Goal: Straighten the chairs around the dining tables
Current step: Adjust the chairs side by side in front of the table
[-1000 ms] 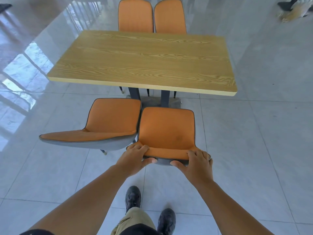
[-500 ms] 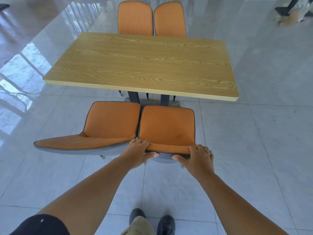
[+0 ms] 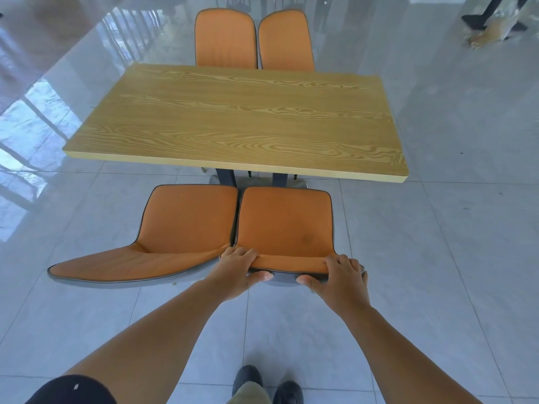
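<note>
- Left hand (image 3: 237, 268) grips the left end of the backrest top of the near right chair (image 3: 284, 225): fingers curled over the orange padding, thumb pressed on the grey shell behind.
- Right hand (image 3: 339, 277) grips the right end of the same backrest top in the same way, fingers in front and thumb behind.
- Near right chair faces the table (image 3: 233, 121) squarely. Its seat front lies close to the table's near long edge; whether it reaches under the top cannot be told.
- Near left chair (image 3: 180, 225) stands just beside it on the left. The seat sides run parallel with a thin gap, closing near the left hand.
- Far left chair (image 3: 226, 39) and far right chair (image 3: 285, 39) stand side by side behind the table's far edge, backrests upright.
- Dark table legs (image 3: 226, 177) stand on a base ahead of the two near seats.
- Glossy tiled floor (image 3: 437, 258) lies open to the right of the table and the gripped chair.
- Shoes (image 3: 248, 377) stand behind the gripped chair, well apart from it.
</note>
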Tool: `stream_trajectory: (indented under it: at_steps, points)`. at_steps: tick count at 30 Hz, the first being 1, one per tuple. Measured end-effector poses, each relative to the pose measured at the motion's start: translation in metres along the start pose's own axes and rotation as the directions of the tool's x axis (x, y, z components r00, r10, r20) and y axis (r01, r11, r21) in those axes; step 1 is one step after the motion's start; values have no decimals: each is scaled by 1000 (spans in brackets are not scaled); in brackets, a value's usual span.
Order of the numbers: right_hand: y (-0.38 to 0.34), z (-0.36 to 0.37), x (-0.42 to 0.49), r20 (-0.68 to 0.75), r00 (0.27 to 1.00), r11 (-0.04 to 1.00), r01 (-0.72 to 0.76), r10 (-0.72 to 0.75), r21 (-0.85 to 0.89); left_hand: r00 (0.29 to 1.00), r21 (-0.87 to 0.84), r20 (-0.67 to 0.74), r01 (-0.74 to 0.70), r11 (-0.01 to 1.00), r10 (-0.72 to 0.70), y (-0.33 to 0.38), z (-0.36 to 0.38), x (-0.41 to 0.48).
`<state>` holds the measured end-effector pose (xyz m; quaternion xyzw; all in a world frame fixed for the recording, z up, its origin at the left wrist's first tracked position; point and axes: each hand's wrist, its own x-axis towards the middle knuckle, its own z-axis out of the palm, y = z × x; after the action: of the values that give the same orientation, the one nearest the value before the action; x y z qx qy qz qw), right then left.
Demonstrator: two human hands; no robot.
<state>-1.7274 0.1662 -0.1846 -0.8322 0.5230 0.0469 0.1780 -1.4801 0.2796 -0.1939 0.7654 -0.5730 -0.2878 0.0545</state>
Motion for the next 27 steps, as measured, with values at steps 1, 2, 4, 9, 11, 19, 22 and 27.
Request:
stream_trajectory:
  at_steps: [1, 2, 4, 9, 11, 19, 22, 27]
  points:
    - [-1, -1, 0, 11, 1000, 1000, -2, 2, 2, 1000, -1, 7, -5, 1000, 5, -1, 0, 1]
    - [-1, -3, -1, 22, 1000, 1000, -3, 3, 0, 1000, 6, 26, -4, 1000, 4, -1, -1, 2]
    - [-2, -6, -2, 42, 999, 1000, -10, 10, -3, 998, 33, 59, 3, 999, -5, -2, -3, 4]
    - [-4, -11, -1, 130, 991, 999, -41, 42, -14, 991, 15, 132, 15, 1000, -17, 1, -10, 8]
    - [-4, -13, 0, 137, 990, 999, -30, 34, -31, 987, 24, 156, 20, 1000, -24, 3, -14, 8]
    - [-3, -32, -4, 158, 982, 994, 109, -107, 1, 977, 199, 185, 64, 978, -102, 25, -31, -4]
    - [12, -45, -10, 134, 982, 988, 122, -134, 100, 985, 179, 164, 26, 983, -56, 48, -37, -2]
    - [75, -73, -7, 142, 990, 996, 3, -16, 90, 982, 143, 179, -93, 985, 67, 115, -42, 34]
